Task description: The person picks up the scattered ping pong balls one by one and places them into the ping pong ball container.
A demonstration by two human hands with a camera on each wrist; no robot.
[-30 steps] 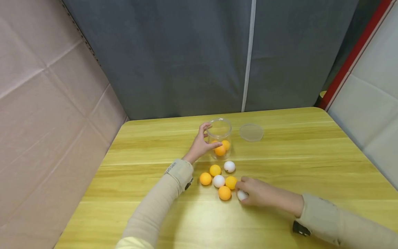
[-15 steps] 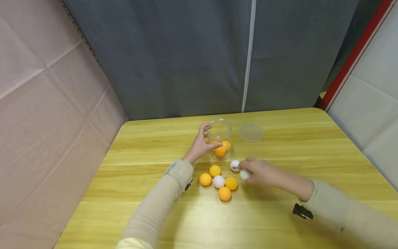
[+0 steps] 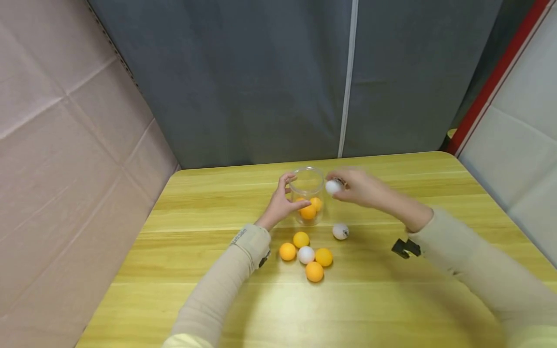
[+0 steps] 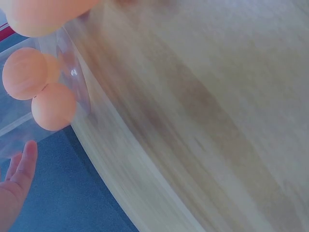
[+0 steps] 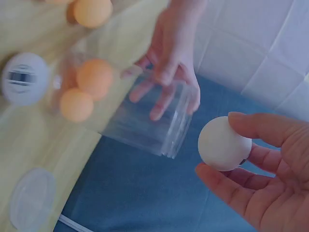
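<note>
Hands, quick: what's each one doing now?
Left hand: grips the clear plastic jar.
Right hand: pinches a white table-tennis ball.

A makeshift recording booth: grey curtain [image 3: 270, 77] behind a wooden table [image 3: 435, 203], cardboard sheet [image 3: 65, 159] left of it, padded panel [image 3: 522, 145] to its right.

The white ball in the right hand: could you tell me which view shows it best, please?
The right wrist view: the white ball is large and sharp, pinched by the right hand. The head view shows it small and blurred by the jar; the left wrist view misses it.
</note>
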